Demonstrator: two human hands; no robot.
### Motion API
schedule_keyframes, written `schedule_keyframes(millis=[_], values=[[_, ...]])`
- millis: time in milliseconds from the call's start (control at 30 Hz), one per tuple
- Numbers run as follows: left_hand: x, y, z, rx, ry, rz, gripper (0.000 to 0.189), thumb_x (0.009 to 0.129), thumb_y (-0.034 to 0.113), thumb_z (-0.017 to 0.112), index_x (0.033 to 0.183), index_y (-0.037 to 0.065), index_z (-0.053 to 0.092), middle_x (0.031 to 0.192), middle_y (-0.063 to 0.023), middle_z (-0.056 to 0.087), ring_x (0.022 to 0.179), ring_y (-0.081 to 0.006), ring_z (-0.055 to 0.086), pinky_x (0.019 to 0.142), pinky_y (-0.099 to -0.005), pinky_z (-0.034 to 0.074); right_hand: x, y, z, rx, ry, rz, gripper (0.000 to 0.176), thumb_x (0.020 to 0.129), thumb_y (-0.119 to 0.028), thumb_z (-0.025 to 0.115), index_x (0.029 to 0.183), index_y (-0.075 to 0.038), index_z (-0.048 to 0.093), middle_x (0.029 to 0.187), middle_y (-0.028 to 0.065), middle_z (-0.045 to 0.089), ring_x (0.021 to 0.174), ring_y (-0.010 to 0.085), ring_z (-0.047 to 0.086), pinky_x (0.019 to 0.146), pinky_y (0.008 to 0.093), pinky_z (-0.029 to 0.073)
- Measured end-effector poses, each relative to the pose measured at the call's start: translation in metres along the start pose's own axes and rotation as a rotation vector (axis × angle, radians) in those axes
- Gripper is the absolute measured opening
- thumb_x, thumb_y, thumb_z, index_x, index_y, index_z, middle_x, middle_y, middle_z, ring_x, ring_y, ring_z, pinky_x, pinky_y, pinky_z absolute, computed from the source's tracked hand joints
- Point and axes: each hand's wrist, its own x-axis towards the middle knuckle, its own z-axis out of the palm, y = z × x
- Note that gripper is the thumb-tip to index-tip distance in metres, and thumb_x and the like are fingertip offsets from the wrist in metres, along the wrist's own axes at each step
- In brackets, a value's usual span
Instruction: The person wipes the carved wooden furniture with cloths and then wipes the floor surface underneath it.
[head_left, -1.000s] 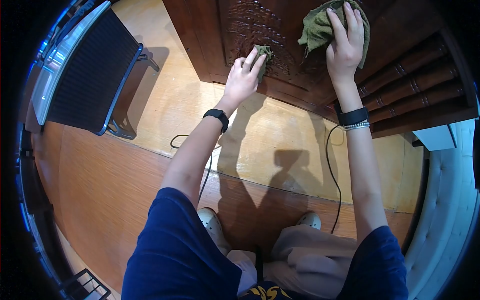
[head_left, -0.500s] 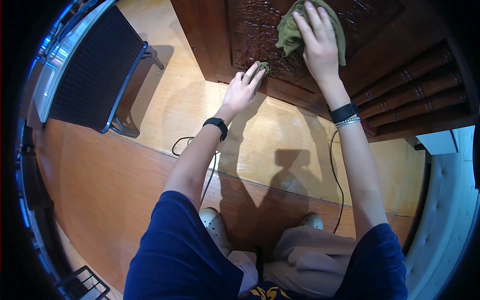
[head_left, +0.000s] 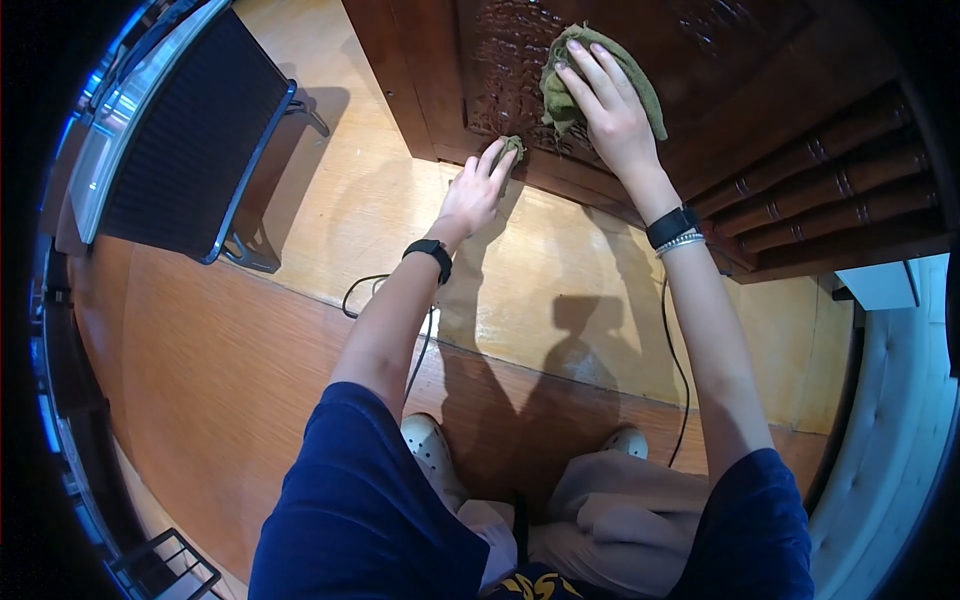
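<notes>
My right hand point(head_left: 618, 118) presses a green cloth point(head_left: 642, 88) against a dark brown wooden panel point(head_left: 700, 110), its fingers laid over the folded fabric. Carved relief point(head_left: 508, 55) on the panel glistens beside the cloth. At the panel's lower edge, my left hand point(head_left: 475, 195) has its fingers bent around a smaller green cloth point(head_left: 512, 147), mostly hidden behind the fingertips. Dark bands circle both wrists.
Turned wooden spindles point(head_left: 810, 180) fill the panel's right part. A dark ribbed panel on metal legs point(head_left: 200, 130) stands at left. A black cable point(head_left: 676, 350) crosses the wood floor point(head_left: 220, 360) near my feet. Pale tufted upholstery point(head_left: 880, 430) lines the right side.
My right hand and its cloth have moved down and slightly left across the carved panel. My left hand has shifted slightly left and down with its cloth.
</notes>
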Motion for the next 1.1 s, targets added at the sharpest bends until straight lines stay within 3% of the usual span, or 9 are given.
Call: schedule_keyframes(millis=[600, 700, 767, 800, 867, 1000, 1067, 1100], values=[[0.002, 0.002, -0.006, 0.008, -0.041, 0.007, 0.085, 0.067, 0.002, 0.064, 0.143, 0.011, 0.029, 0.146, -0.0127, 0.026, 0.113, -0.0335, 0.044, 0.094, -0.0416, 0.046, -0.033, -0.001, 0.002, 0.07, -0.149, -0.059, 0.039, 0.075, -0.003, 0.056, 0.113, -0.006, 0.06, 0.136, 0.0036, 0.048, 0.127, 0.022, 0.045, 0.103, 0.0317, 0.043], [0.01, 0.005, -0.012, -0.024, 0.08, 0.051, 0.084, 0.067, 0.002, 0.064, 0.143, 0.007, 0.028, 0.145, -0.0174, 0.025, 0.117, -0.0361, 0.043, 0.095, -0.0426, 0.045, -0.034, -0.001, 0.001, 0.069, -0.155, -0.065, 0.038, 0.075, -0.003, 0.056, 0.113, -0.006, 0.06, 0.136, 0.0038, 0.048, 0.127, 0.022, 0.045, 0.103, 0.0317, 0.042], [0.024, 0.008, -0.023, -0.051, 0.367, 0.083, 0.081, 0.069, 0.004, 0.064, 0.141, 0.004, 0.029, 0.143, -0.0215, 0.026, 0.12, -0.0395, 0.041, 0.096, -0.0437, 0.044, -0.033, 0.0, 0.0, 0.066, -0.156, -0.075, 0.038, 0.075, -0.003, 0.056, 0.113, -0.006, 0.06, 0.136, 0.0039, 0.048, 0.127, 0.0219, 0.045, 0.103, 0.0316, 0.042], [0.034, 0.013, -0.034, -0.049, 0.368, 0.083, 0.081, 0.069, 0.004, 0.064, 0.141, 0.004, 0.029, 0.143, -0.0215, 0.026, 0.12, -0.0395, 0.041, 0.096, -0.0437, 0.044, -0.033, 0.0, 0.0, 0.064, -0.156, -0.077, 0.038, 0.076, -0.003, 0.056, 0.113, -0.006, 0.06, 0.136, 0.0039, 0.048, 0.127, 0.0218, 0.045, 0.104, 0.0314, 0.042], [0.057, 0.026, -0.064, -0.046, 0.676, 0.041, 0.076, 0.071, 0.005, 0.064, 0.14, 0.003, 0.032, 0.14, -0.0228, 0.027, 0.12, -0.0418, 0.04, 0.095, -0.044, 0.044, -0.033, 0.0, 0.0, 0.063, -0.158, -0.078, 0.037, 0.076, -0.004, 0.055, 0.113, -0.005, 0.06, 0.136, 0.0039, 0.049, 0.127, 0.0217, 0.045, 0.104, 0.0313, 0.041], [0.083, 0.044, -0.125, -0.023, 0.825, 0.066, 0.074, 0.071, 0.008, 0.065, 0.139, 0.006, 0.034, 0.14, -0.0214, 0.027, 0.117, -0.041, 0.042, 0.092, -0.0441, 0.046, -0.033, -0.001, -0.001, 0.068, -0.17, -0.078, 0.037, 0.077, -0.004, 0.055, 0.113, -0.006, 0.06, 0.136, 0.0037, 0.048, 0.127, 0.0211, 0.044, 0.104, 0.031, 0.041], [0.085, 0.057, -0.151, -0.188, 0.917, 0.171, 0.069, 0.072, 0.003, 0.051, 0.139, 0.0, 0.036, 0.142, -0.025, 0.033, 0.12, -0.043, 0.041, 0.102, -0.0442, 0.035, -0.033, -0.001, -0.001, 0.058, -0.183, -0.082, 0.037, 0.077, -0.004, 0.055, 0.114, -0.006, 0.059, 0.136, 0.0036, 0.048, 0.128, 0.0209, 0.044, 0.104, 0.0309, 0.041], [0.086, 0.057, -0.153, -0.163, 0.925, 0.155, 0.069, 0.071, 0.003, 0.051, 0.139, 0.001, 0.036, 0.141, -0.025, 0.035, 0.117, -0.0424, 0.044, 0.098, -0.0433, 0.038, -0.033, -0.001, -0.001, 0.061, -0.188, -0.081, 0.037, 0.077, -0.004, 0.055, 0.115, -0.006, 0.059, 0.137, 0.0034, 0.047, 0.128, 0.0208, 0.043, 0.104, 0.0309, 0.041]])
